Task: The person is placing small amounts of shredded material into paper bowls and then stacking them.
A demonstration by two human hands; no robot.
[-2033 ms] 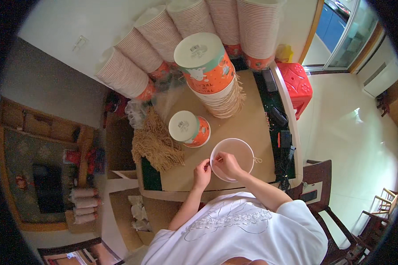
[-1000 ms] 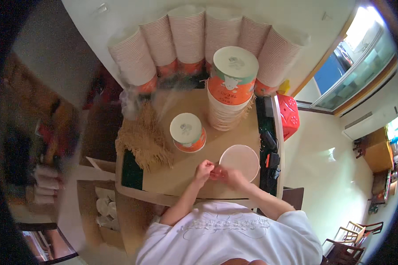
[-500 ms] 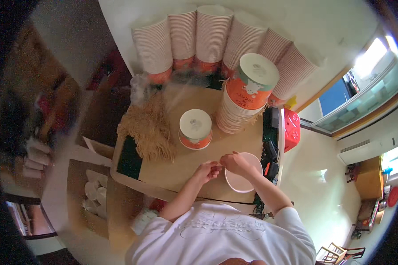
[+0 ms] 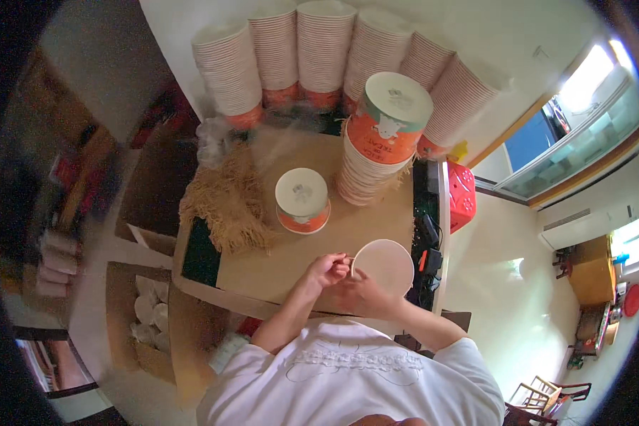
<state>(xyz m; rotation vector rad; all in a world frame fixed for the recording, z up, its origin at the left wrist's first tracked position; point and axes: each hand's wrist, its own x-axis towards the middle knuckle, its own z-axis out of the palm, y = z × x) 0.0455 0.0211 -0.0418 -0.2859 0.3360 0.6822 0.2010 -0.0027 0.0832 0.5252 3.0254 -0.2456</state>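
A white-lined paper bucket [image 4: 389, 264] stands open-mouthed near the table's front edge, to the right of my hands. My left hand [image 4: 326, 270] is beside its left rim with fingertips pinched together; anything thin between them is too small to make out. My right hand [image 4: 366, 295], partly blurred, grips the near left side of the bucket, a finger over the rim. Beyond them, an upside-down orange and green paper bucket [image 4: 302, 192] rests on the brown table covering. To the left lies a heap of tan frayed paper cords [image 4: 234, 202].
At the back right, an upside-down printed bucket [image 4: 390, 128] tops a nested stack. Tall stacks of pale buckets [image 4: 326, 53] line the wall. A red plastic stool [image 4: 461, 197] and black adapters [image 4: 427, 263] are at right; an open carton [image 4: 145, 355] stands at lower left.
My right hand has moved from over the bucket's rim down to its near left side. The whole view has shifted slightly. My left hand stays pinched beside the rim.
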